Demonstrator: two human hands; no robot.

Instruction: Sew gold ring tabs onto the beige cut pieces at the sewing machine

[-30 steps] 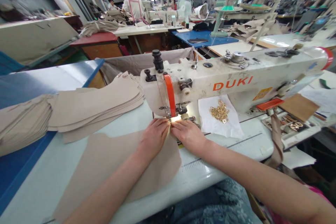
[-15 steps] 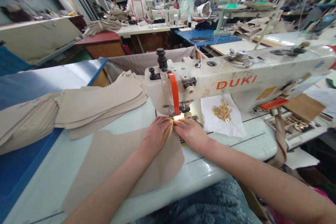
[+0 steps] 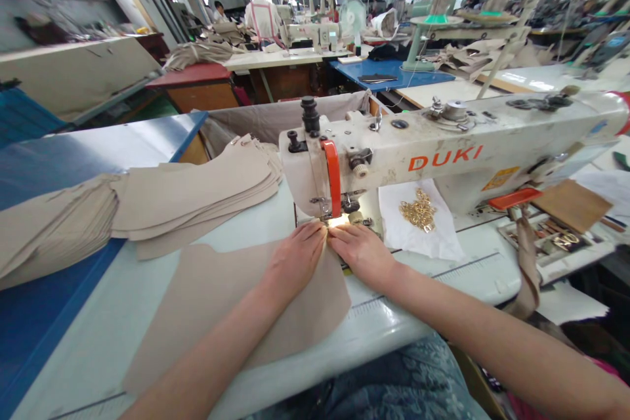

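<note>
A beige fabric piece (image 3: pixel 211 302) lies flat on the pale sewing table (image 3: pixel 98 335) in front of a white DUKI sewing machine (image 3: pixel 443 151). My left hand (image 3: pixel 295 259) rests on the fabric's far edge, its fingers curled and pressed down just below the lit needle area (image 3: pixel 337 220). Touching it from the right, my right hand (image 3: pixel 361 251) has its fingers bent onto the same edge at the presser foot. Both hands pinch the fabric edge together under the needle.
A stack of cut beige pieces (image 3: pixel 187 197) lies at the left of the machine, with another pile (image 3: pixel 49 230) further left. Gold metal rings (image 3: pixel 418 210) sit on white paper under the machine arm. A tray of hardware (image 3: pixel 556 236) is at right. People work at far tables.
The view has drifted slightly, so everything sits a bit further right and lower in frame. Both hands stay together at the needle on the fabric edge.
</note>
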